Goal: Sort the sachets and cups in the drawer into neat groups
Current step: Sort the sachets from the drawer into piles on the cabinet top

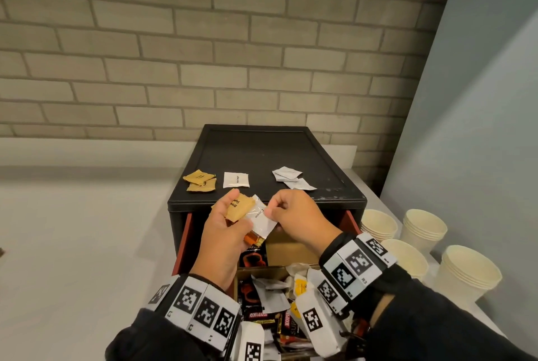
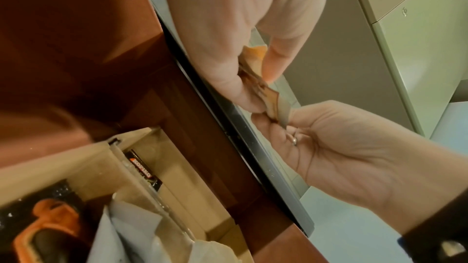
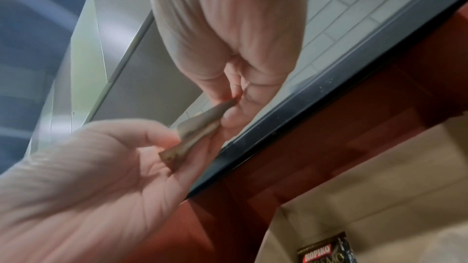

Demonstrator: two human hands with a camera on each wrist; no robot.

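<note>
My left hand [image 1: 230,219] holds a small fan of sachets in front of the black drawer unit [image 1: 262,157]: a brown sugar sachet [image 1: 239,208], a white creamer sachet [image 1: 261,220] and an orange one [image 1: 252,240] underneath. My right hand [image 1: 273,209] pinches the creamer sachet's upper right edge. Both wrist views show the same grip edge-on: the left hand [image 2: 253,87] clamps the bundle [image 2: 255,75], and the right hand [image 3: 228,105] nips the sachet [image 3: 200,129]. The pulled-out drawer [image 1: 182,244] below holds a jumble of sachets [image 1: 276,296] between cardboard dividers.
On top of the unit lie three small groups: brown sachets [image 1: 201,181], a white sugar sachet [image 1: 235,179] and greyish-white sachets [image 1: 292,178]. Stacks of paper cups [image 1: 423,228] stand on the counter to the right, by a blue wall. A Kopiko sachet [image 2: 144,173] stands in a drawer compartment.
</note>
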